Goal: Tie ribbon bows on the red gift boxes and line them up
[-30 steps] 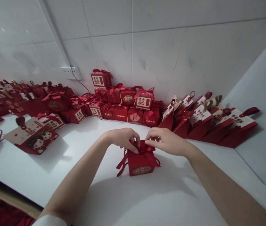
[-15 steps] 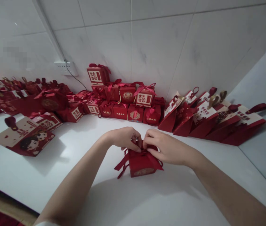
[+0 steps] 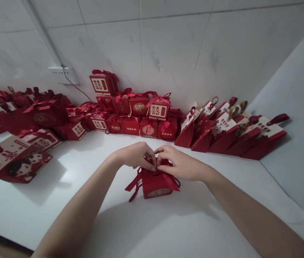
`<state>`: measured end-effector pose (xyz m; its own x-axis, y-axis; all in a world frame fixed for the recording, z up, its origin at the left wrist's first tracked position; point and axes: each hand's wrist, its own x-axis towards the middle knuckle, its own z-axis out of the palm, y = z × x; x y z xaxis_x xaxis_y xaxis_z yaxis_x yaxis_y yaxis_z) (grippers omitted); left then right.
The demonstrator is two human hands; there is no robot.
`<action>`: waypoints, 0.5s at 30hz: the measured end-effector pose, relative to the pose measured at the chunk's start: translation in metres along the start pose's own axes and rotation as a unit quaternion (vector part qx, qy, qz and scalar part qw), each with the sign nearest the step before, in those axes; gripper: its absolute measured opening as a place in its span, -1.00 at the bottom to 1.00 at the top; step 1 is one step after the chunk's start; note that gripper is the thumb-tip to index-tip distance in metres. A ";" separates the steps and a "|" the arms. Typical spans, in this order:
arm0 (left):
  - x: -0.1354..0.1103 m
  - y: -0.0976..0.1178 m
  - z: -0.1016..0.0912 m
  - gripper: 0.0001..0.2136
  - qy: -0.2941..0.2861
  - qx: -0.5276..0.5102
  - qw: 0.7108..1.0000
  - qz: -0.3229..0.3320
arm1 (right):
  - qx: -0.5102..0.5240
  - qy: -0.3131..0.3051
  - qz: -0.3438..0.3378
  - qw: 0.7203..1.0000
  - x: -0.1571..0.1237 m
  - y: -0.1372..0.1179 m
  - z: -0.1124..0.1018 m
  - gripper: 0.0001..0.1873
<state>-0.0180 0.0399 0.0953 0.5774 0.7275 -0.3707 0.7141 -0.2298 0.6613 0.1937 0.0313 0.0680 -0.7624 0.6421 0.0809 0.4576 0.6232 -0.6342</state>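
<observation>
A small red gift box [image 3: 155, 185] with a gold emblem on its front stands on the white counter [image 3: 181, 225]. Red ribbon [image 3: 132, 183] hangs from its left side. My left hand [image 3: 135, 155] and my right hand [image 3: 174, 163] meet over the top of the box. The fingers of both hands are pinched together on the ribbon at the box's top. The top of the box is mostly hidden under my fingers.
Several red gift boxes [image 3: 138, 114] are stacked against the tiled wall. A row of red gift bags [image 3: 232, 132] leans at the right. More bags [image 3: 14, 163] lie at the left. A wall socket [image 3: 63, 73] with a cable sits above them.
My two hands have drawn closer together over the box top, fingertips now touching. The view has shifted a little, so the box sits slightly lower left.
</observation>
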 end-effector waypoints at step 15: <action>0.004 -0.005 0.001 -0.86 0.013 0.022 0.998 0.053 | 0.015 0.036 0.040 0.998 0.006 0.005 0.012 -0.90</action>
<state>-0.0187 0.0427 0.0902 0.6400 0.7141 -0.2836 0.6674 -0.3338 0.6657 0.1857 0.0334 0.0563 -0.6883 0.7205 0.0843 0.5007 0.5559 -0.6635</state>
